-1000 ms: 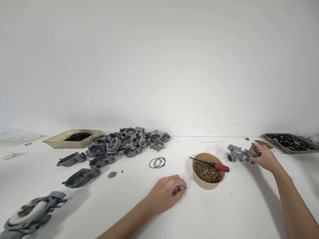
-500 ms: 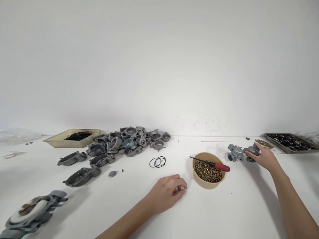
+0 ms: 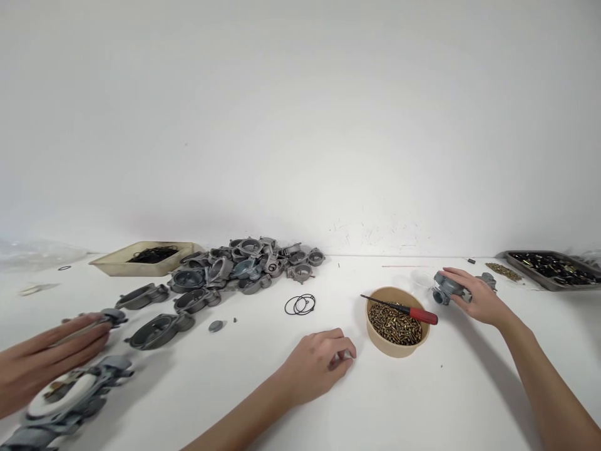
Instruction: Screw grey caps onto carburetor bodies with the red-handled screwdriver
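My left hand (image 3: 322, 366) rests on the white table, fingers curled and thumb close to the index finger. Whatever may lie inside its curl is too small to make out. Over to the right, my right hand (image 3: 479, 297) is closed on a grey metal carburetor (image 3: 446, 289) standing on the table. A second carburetor (image 3: 489, 280) shows partly behind that hand. Between my hands stands a tan bowl (image 3: 397, 352) of brass-coloured screws (image 3: 394, 326). A red-handled screwdriver (image 3: 420, 314) lies across its top.
A co-worker's hand (image 3: 61, 351) holds a grey part at left, above a carburetor body (image 3: 84, 401) with a white float. Float bowls (image 3: 244, 269) are piled behind. Black rubber rings (image 3: 300, 305), a cream tray (image 3: 126, 268) and a dark tray (image 3: 554, 279) of parts lie around.
My right hand has moved left from the farther carburetor to the nearer one. A co-worker's hand has entered at the left with a grey part. My left hand stays in place.
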The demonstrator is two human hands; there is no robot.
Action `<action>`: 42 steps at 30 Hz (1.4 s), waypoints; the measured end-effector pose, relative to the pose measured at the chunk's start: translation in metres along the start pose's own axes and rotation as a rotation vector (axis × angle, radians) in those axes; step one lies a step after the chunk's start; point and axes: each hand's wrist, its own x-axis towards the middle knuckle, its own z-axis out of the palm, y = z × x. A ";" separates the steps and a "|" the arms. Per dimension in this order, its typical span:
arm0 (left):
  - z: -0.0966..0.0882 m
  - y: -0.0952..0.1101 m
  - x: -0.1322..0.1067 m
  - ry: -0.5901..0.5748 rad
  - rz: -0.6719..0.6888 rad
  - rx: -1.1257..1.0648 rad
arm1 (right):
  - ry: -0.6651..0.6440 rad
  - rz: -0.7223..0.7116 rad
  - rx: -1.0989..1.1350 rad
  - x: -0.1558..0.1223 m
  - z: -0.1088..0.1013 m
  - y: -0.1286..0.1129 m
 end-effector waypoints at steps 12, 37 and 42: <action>-0.001 0.001 -0.001 -0.020 0.001 0.002 | 0.072 0.214 -0.108 0.004 0.008 0.015; -0.005 0.009 0.000 -0.051 -0.039 0.090 | 0.058 0.286 -0.098 0.003 0.011 0.027; -0.008 0.011 0.000 -0.067 -0.051 0.103 | 0.045 0.316 -0.144 0.008 0.012 0.022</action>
